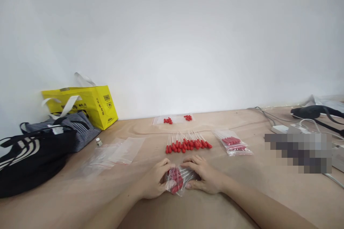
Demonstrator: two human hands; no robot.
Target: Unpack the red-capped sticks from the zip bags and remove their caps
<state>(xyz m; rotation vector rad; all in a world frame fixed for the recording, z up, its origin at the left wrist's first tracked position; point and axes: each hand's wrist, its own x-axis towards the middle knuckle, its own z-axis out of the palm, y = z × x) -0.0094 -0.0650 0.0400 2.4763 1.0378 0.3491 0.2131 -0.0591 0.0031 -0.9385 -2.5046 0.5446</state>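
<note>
Near the front of the table, both my hands hold a clear plastic bag (185, 175) of droppers with red bulbs. My left hand (156, 180) grips the bag at its left end, with the thumb on the bulbs (176, 179). My right hand (205, 176) is closed round the other end, where the clear stems lie. Just beyond my hands, a row of loose red-bulbed droppers (188, 145) lies with bulbs toward me and stems pointing away. To the right rest filled zip bags (232, 143), stacked. Flat clear bags (115, 154) overlap on the left.
By the wall lies another clear bag (176, 118) with red bulbs on it. A small bottle (99, 141), a yellow bag (107, 111), a striped bag (83, 132) and a black bag (34, 157) stand left. Cables and a white power strip (280, 128) are right.
</note>
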